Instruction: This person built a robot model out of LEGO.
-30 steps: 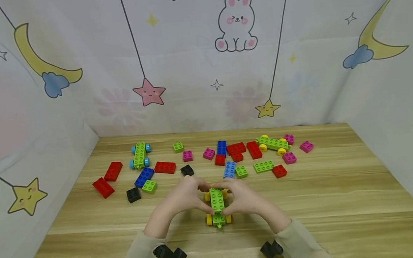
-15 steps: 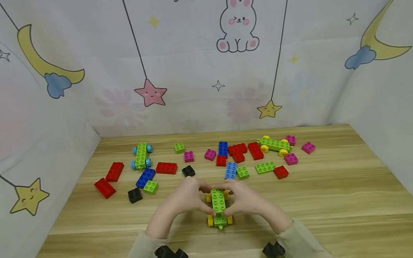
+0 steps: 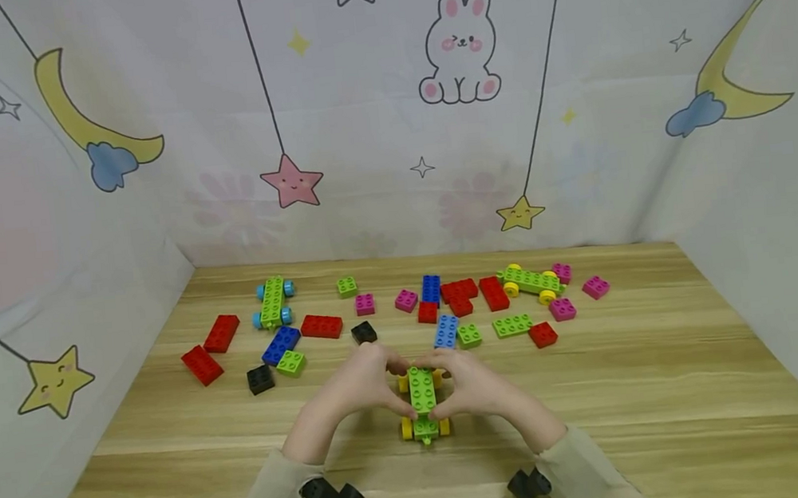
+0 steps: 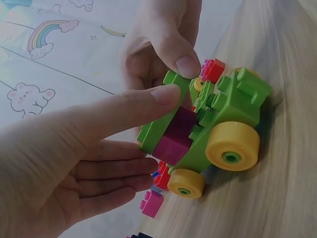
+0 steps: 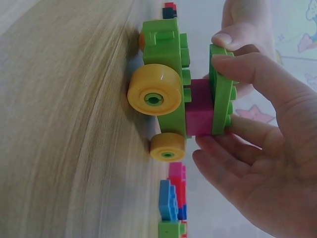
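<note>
In the head view a green eight-stud-style building brick (image 3: 422, 391) lies lengthwise above a green wheeled base (image 3: 426, 429) with yellow wheels (image 5: 156, 89). Both wrist views show a magenta brick (image 5: 199, 111) between the two, seated on the rear-hidden part of the base's studs. My left hand (image 3: 368, 380) holds the green brick from the left, thumb (image 4: 166, 94) at its near end and fingers toward its far end. My right hand (image 3: 471, 382) holds it likewise from the right. The wheels stand on the table.
Loose red, blue, green, black and magenta bricks lie across the back of the wooden table (image 3: 636, 386). A green base with blue wheels (image 3: 273, 303) stands back left, another with yellow wheels (image 3: 530, 280) back right. A patterned cloth (image 3: 357, 109) hangs behind.
</note>
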Demonstrator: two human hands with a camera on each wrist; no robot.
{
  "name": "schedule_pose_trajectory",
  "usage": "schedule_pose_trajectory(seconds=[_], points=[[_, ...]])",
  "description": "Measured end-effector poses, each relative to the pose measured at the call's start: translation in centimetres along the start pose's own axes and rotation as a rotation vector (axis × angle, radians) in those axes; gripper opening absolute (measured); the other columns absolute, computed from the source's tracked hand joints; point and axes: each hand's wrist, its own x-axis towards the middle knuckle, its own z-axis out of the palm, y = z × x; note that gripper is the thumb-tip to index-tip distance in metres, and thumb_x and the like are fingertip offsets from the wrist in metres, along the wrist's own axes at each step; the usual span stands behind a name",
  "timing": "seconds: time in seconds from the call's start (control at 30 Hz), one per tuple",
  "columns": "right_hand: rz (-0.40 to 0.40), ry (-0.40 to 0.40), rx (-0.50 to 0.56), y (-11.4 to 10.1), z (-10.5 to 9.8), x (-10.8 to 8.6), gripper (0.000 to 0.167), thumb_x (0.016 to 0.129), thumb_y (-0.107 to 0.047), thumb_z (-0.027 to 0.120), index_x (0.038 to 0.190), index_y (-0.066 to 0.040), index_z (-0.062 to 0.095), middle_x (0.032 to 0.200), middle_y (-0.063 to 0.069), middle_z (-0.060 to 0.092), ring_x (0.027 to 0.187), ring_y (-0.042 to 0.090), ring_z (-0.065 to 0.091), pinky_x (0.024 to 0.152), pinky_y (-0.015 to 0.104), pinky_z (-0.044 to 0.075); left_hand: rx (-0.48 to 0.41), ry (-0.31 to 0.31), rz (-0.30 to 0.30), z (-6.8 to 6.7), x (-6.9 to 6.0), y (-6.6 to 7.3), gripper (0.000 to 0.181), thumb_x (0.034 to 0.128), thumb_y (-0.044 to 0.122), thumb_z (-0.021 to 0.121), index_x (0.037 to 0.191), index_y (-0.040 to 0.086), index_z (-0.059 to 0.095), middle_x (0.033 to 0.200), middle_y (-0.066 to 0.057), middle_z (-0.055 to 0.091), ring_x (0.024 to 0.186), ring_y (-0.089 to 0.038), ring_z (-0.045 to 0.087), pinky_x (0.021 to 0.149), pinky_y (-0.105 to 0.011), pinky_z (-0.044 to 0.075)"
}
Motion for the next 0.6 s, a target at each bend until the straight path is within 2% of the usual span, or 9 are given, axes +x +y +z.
schedule_pose_trajectory(seconds=[0.27, 0.6], points=[[0.014, -0.004, -0.001, 0.01, 0.08, 0.20, 0.068, 0.073, -0.016, 0.083, 0.135, -0.004, 0.057, 0.139, 0.017, 0.054, 0.132, 0.038, 0.046, 0.106, 0.060, 0.039, -0.004, -0.003, -0.002, -0.01, 0.03, 0.14, 0.056, 0.0639, 0.032, 0.092, 0.109, 0.003, 0.074, 0.106, -0.009, 0.074, 0.099, -0.025, 0.068, 0.087, -0.042, 0.057], [0.018, -0.014, 0.015, -0.06, -0.15, 0.35, 0.069, 0.073, -0.016, 0.085, 0.135, -0.004, 0.058, 0.135, 0.015, 0.058, 0.123, 0.033, 0.054, 0.099, 0.052, 0.049, 0.018, 0.001, -0.020, 0.09, 0.05, 0.15, 0.057, 0.0632, 0.032, 0.093, 0.108, 0.003, 0.074, 0.105, -0.009, 0.073, 0.098, -0.025, 0.067, 0.086, -0.041, 0.057]])
